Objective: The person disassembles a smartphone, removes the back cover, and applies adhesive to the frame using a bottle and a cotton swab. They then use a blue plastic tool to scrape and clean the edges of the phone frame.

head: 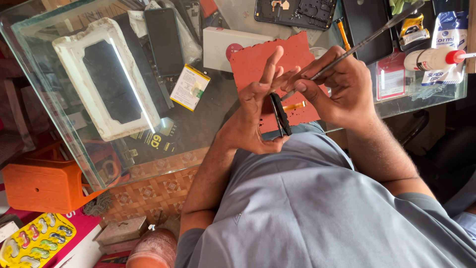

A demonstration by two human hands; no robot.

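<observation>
My left hand point(258, 106) holds a black phone point(280, 114) on edge, fingers spread above it, over a red mat point(258, 62) on the glass table point(198, 124). An orange flex strip point(295, 105) sticks out of the phone toward my right hand. My right hand point(337, 87) grips a long thin metal tool point(367, 35) like a pen, its tip touching the phone's upper edge near my left fingertips.
On the glass lie a white foam tray point(106, 79), a dark phone screen point(163, 39), a yellow-edged battery point(190, 87), a white box point(220, 47), a black phone frame point(295, 12), another black phone point(367, 27) and a glue bottle point(434, 58). An orange stool point(44, 186) stands below.
</observation>
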